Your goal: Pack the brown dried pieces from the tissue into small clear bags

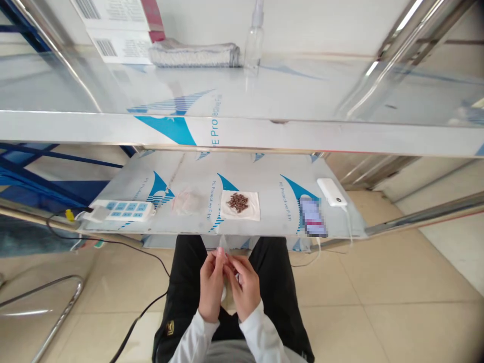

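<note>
Both hands meet above my lap, just in front of the lower shelf's edge. My left hand [212,283] has its thumb on top and its fingers curled, pinching a thin translucent plastic piece [224,243] that sticks up between the hands and looks like a small bag. Close against it, my right hand [245,285] is closed with thumb and fingertips on the same plastic; the lower part is hidden by the fingers. Beyond them, a pile of small brown screw-like pieces [238,202] lies on a white square sheet [251,212]. Left of that rests a crumpled clear plastic bag [184,201].
On the lower shelf [196,169] are a power strip [126,209], a phone [313,217] and a white power bank [331,192] with a cable. The upper shelf [302,96] holds boxes [121,40], a folded cloth [196,54] and a spray bottle [255,38].
</note>
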`<state>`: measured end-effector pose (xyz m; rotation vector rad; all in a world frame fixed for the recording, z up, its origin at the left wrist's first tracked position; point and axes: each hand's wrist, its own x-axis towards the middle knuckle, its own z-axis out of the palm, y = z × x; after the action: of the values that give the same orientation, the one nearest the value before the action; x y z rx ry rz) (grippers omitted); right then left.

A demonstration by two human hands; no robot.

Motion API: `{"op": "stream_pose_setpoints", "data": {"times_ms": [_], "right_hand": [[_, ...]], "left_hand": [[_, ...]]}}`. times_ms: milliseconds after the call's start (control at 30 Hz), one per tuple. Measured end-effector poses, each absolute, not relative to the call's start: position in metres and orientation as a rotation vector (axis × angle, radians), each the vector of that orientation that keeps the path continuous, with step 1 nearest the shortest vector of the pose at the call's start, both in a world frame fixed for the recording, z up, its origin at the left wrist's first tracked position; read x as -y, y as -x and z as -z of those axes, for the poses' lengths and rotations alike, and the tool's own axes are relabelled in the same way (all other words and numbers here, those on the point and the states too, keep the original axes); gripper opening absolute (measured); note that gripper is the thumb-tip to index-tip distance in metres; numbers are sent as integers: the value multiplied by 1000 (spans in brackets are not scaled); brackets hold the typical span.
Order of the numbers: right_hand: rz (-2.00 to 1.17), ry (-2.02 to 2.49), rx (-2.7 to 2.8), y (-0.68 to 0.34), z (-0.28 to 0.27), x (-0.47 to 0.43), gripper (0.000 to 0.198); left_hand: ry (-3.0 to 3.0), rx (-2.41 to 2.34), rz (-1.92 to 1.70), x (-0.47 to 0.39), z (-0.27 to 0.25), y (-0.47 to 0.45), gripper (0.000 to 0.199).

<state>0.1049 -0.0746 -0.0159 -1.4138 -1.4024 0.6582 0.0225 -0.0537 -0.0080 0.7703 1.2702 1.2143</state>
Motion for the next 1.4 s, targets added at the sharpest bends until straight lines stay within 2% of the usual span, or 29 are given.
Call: {"op": "stream_pose_setpoints", "data": {"times_ms": [200,500,833,1200,1400], "right_hand": [[-629,1449,1508,-103,14,93,27],[-769,1478,1587,-107,-5,102,28],[-631,1591,1610,-113,-12,124,26],[-567,1606,1629,-101,28,110,30],[-417,1695,1685,-106,33,111,27]], "left_hand": [[-881,-1266,-1119,71,9,0,32],[-1161,-1245,-977,91,-11,15,31],[-1608,-1247,-762,96,-20,15,31],[-1850,-1367,-773,96,4,26,22],[-2022,-1668,-535,106,-1,22,18]]}}
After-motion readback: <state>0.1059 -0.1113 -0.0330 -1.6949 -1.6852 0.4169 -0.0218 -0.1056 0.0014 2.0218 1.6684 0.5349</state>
